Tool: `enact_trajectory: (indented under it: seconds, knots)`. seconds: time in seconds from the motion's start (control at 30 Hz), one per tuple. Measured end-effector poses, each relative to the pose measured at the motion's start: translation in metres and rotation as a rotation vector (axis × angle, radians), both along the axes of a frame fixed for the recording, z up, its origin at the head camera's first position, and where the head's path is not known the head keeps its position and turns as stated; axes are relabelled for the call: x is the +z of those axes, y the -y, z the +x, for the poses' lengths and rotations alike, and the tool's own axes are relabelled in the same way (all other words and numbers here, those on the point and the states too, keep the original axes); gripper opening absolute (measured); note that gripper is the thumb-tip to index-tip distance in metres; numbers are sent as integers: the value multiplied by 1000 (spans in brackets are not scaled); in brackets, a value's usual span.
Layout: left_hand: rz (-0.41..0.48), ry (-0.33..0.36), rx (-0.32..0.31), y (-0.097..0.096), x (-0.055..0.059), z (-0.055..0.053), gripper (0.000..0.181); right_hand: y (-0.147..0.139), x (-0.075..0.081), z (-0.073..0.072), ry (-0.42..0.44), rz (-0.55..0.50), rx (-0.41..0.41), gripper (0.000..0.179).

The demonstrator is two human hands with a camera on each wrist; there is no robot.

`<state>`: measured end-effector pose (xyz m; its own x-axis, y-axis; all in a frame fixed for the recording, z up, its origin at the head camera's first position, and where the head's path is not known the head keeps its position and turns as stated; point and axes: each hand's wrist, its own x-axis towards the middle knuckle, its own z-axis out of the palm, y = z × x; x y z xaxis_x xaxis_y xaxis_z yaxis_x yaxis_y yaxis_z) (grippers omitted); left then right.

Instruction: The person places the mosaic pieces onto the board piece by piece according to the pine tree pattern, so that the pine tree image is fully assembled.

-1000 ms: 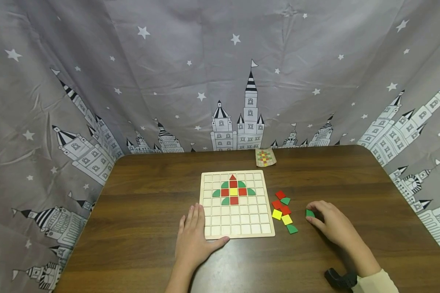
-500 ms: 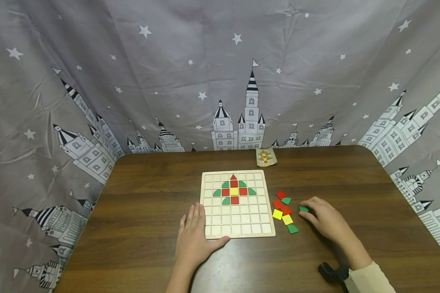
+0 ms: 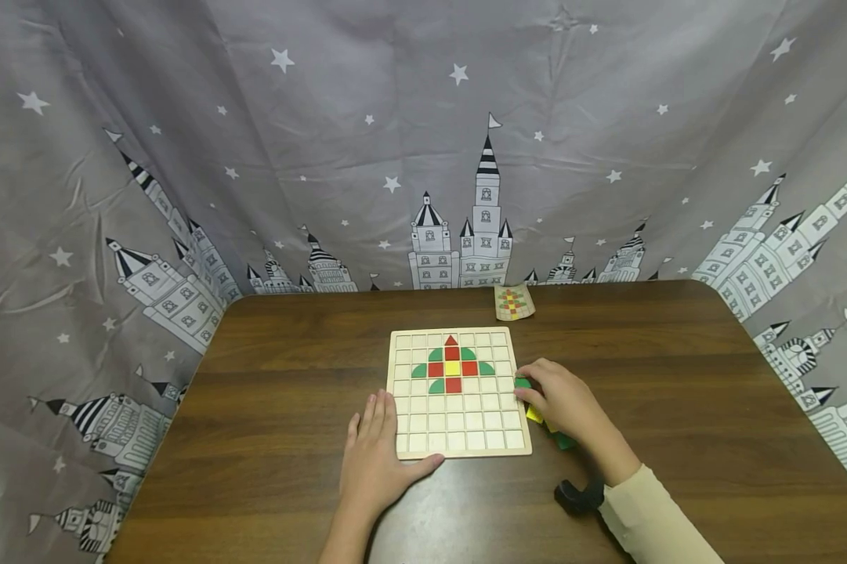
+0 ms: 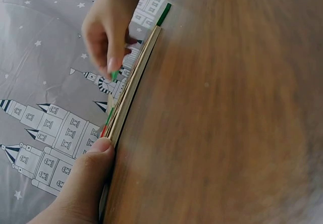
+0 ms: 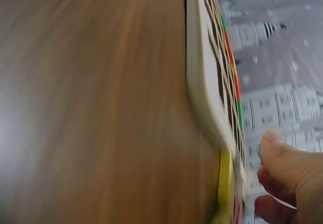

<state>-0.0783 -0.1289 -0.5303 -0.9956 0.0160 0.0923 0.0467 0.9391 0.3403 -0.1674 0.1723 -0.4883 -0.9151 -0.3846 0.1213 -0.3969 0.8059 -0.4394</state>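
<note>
My right hand (image 3: 564, 403) pinches a green quarter-circle tile (image 3: 523, 382) between thumb and fingers, at the right edge of a pale wooden grid board (image 3: 458, 427). In the left wrist view the same green tile (image 4: 114, 75) sits at the fingertips, above the board. Straight fingers of my left hand (image 3: 375, 466) rest along the board's left edge, its thumb at the front edge. Red squares, a red triangle, a yellow square (image 3: 452, 368) and green quarter-circles form a pattern in the grid. Loose yellow tiles (image 3: 534, 415) and a green tile (image 3: 566, 441) lie partly hidden under my right hand.
A small pattern card (image 3: 514, 303) lies at the table's back edge, behind the board. The brown wooden table (image 3: 282, 392) runs up to a grey castle-print curtain (image 3: 324, 157). A black strap device (image 3: 580, 497) sits on the right wrist.
My right hand has carried the green tile leftward, from right of the loose tiles to the board's right edge, and now covers most of them. The left hand stays on the board.
</note>
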Motion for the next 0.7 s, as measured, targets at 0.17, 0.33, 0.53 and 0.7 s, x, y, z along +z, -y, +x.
enact_trajectory:
  seconds: [0.17, 0.33, 0.53, 0.7]
  knots:
    - [3, -3, 1, 0, 1, 1, 130, 34, -1, -5, 20, 9, 54, 27]
    - [11, -4, 0, 0, 1, 1, 130, 58, -2, -10, 42, 3, 52, 29]
    - [9, -2, 1, 0, 2, 1, 129, 75, -5, -15, 30, 2, 40, 28]
    - [10, -2, 3, 1, 3, 2, 130, 80, -7, -15, 27, -29, 24, 26]
